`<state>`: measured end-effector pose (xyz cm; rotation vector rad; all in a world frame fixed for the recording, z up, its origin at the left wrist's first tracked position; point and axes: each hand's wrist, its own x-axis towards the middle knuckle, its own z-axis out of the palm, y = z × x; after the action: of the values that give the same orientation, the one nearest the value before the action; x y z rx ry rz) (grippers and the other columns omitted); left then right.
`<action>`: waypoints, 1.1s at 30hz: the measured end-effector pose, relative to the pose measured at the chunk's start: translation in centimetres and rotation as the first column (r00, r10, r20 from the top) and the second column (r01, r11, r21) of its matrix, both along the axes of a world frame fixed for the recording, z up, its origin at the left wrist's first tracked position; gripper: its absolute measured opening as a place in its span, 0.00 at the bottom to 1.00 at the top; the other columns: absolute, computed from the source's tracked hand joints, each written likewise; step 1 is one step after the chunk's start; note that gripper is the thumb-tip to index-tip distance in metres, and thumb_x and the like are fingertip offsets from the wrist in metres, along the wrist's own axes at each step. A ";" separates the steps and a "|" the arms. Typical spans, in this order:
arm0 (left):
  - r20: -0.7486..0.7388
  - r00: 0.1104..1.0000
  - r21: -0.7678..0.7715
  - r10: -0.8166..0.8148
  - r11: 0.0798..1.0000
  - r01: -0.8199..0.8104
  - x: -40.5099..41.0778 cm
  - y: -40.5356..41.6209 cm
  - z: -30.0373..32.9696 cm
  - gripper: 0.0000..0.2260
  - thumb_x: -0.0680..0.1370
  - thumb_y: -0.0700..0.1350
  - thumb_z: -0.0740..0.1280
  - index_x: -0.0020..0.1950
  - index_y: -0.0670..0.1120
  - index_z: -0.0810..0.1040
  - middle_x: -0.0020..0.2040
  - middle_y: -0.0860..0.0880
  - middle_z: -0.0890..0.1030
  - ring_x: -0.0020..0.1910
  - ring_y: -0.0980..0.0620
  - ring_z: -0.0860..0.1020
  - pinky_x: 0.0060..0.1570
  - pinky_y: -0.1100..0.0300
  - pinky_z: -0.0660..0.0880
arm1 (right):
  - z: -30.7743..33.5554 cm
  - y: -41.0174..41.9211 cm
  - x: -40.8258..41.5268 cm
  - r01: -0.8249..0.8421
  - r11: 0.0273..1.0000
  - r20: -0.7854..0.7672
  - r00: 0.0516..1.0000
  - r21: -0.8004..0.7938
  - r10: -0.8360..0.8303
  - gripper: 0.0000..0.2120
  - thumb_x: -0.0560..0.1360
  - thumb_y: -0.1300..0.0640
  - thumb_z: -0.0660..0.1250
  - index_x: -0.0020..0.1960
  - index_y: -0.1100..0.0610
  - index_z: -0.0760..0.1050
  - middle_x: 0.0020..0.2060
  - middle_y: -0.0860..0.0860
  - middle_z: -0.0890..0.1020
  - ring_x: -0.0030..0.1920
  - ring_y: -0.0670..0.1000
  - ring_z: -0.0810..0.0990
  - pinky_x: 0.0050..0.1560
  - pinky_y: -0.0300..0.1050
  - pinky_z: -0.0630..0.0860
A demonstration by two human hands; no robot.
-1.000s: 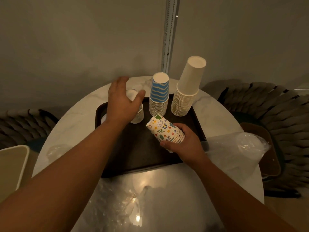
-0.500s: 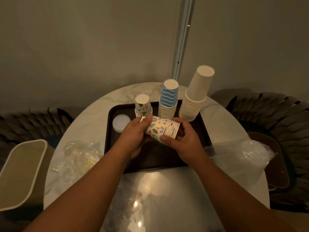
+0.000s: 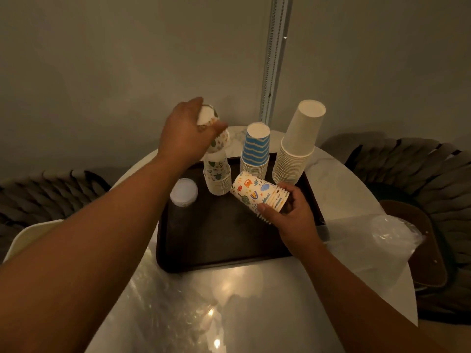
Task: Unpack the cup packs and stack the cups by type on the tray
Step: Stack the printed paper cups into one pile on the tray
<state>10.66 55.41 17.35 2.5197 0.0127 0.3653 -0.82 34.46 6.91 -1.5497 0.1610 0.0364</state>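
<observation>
A dark tray [image 3: 219, 238] lies on the round marble table. On it stand a stack of patterned cups [image 3: 218, 177], a blue striped stack [image 3: 256, 151] and a tall plain white stack [image 3: 298, 146], all upside down. My left hand [image 3: 186, 133] grips one patterned cup [image 3: 212, 128] tilted just above the patterned stack. My right hand [image 3: 293, 217] holds a short nested bunch of patterned cups [image 3: 257, 192] on its side over the tray's right half.
A white lid [image 3: 184, 192] sits at the tray's left edge. Crumpled clear plastic wrap [image 3: 377, 245] lies right of the tray and more wrap [image 3: 178, 309] in front. Woven chairs flank the table; a pale bin [image 3: 28, 233] stands at left.
My left hand pulled one patterned cup off the bunch in my right hand and lifted it up to above the patterned stack. The camera moved closer.
</observation>
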 end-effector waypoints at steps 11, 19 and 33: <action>-0.311 0.948 0.065 -0.067 0.994 0.092 0.9 -1.5 -7.3 0.32 0.74 0.52 0.72 0.75 0.47 0.64 0.70 0.42 0.70 0.68 0.42 0.69 0.63 0.49 0.70 | -1.4 -1.1 0.2 0.019 0.998 -0.028 0.999 -0.062 -0.020 0.25 0.66 0.58 0.77 0.55 0.40 0.69 0.57 0.45 0.77 0.59 0.48 0.78 0.54 0.49 0.81; -0.005 1.000 -0.152 -0.022 0.988 0.021 -2.1 -2.2 -5.5 0.29 0.77 0.58 0.68 0.73 0.48 0.67 0.72 0.46 0.69 0.69 0.47 0.69 0.67 0.48 0.69 | -0.6 -1.2 0.1 0.018 1.000 -0.008 1.000 -0.022 -0.018 0.23 0.66 0.57 0.77 0.54 0.41 0.70 0.57 0.45 0.78 0.59 0.48 0.79 0.54 0.47 0.80; -0.443 0.836 -0.760 -0.323 0.630 -0.160 -7.8 -2.9 -5.2 0.16 0.77 0.55 0.67 0.60 0.46 0.77 0.50 0.48 0.85 0.48 0.52 0.84 0.41 0.59 0.80 | 0.6 0.7 -0.1 -0.048 0.998 0.075 0.996 -0.050 0.052 0.31 0.58 0.41 0.78 0.58 0.41 0.72 0.58 0.48 0.80 0.59 0.49 0.80 0.56 0.56 0.80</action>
<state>2.88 52.51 12.19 1.6390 0.2272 -0.3745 -0.92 35.14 7.48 -1.6005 0.0629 0.0126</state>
